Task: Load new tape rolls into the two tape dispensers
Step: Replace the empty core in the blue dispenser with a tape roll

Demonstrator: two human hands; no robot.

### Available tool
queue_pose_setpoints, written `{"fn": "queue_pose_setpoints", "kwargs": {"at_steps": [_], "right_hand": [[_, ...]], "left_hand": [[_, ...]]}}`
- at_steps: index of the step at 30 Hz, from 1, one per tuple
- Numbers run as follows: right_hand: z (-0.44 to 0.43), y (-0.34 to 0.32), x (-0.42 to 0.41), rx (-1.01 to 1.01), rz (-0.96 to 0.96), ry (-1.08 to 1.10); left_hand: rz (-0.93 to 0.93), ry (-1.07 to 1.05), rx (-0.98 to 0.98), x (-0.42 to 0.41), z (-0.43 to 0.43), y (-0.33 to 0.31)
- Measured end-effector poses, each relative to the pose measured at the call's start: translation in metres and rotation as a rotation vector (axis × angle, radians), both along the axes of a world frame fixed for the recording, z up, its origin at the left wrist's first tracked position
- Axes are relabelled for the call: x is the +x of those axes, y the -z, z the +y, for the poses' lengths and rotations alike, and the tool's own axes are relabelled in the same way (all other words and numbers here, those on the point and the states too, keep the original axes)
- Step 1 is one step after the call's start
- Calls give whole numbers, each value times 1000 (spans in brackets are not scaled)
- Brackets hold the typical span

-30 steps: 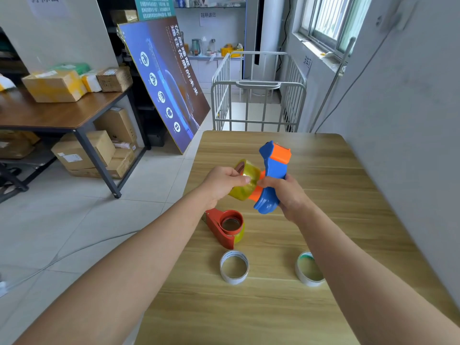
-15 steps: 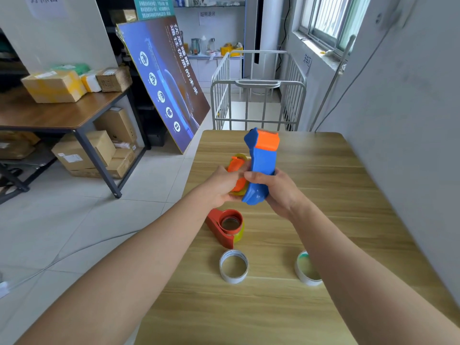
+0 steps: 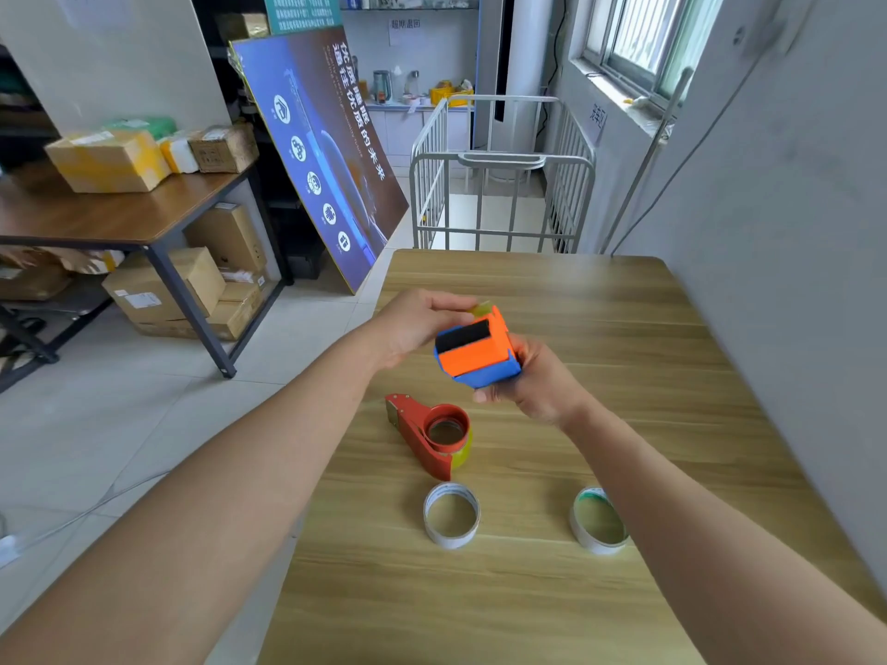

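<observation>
My right hand [image 3: 533, 381] grips the blue and orange tape dispenser [image 3: 477, 352] above the wooden table [image 3: 624, 328], its orange end with a black pad turned toward me. My left hand [image 3: 417, 324] reaches behind the dispenser's top, fingers pinched on a yellowish tape roll [image 3: 481, 308] of which only an edge shows. A red tape dispenser [image 3: 427, 436] lies on the table below my hands, with a yellowish roll in its ring. Nearer me lie two thin white rings: one [image 3: 451, 515] in the middle, one with green print [image 3: 597, 520] to the right.
A grey wall [image 3: 768, 232] runs along the table's right edge. A metal cage trolley [image 3: 499, 194] stands beyond the far edge. Left of the table are tiled floor, a leaning blue poster board [image 3: 321, 156] and a side table [image 3: 125, 218] with cardboard boxes.
The blue and orange dispenser has tipped over from upright, so its orange end now faces me. The yellow roll, plainly seen a second ago, is now nearly hidden behind it.
</observation>
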State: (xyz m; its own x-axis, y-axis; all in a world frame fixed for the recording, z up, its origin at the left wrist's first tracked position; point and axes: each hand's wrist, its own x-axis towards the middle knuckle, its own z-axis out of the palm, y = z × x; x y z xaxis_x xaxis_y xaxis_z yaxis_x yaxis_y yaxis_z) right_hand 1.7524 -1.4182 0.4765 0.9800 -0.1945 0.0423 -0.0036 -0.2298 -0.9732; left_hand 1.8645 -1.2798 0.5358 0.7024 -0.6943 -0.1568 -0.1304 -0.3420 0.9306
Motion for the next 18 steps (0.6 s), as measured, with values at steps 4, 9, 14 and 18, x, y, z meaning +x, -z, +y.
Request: {"fn": "queue_pose_setpoints", "kwargs": {"at_steps": [4,9,14,18], "right_hand": [[8,2,2,-116,-50,46],[7,6,4,-164,-38,83],[5,9,2,-203,-19,131],[1,12,1,-246,6,161]], "left_hand": [[-143,-35,9,2,1,-1],[-323,-35,-41,1,1,-1],[-304,-11,12,-2,0,-3],[-240,0,4,0,0,-2]]}}
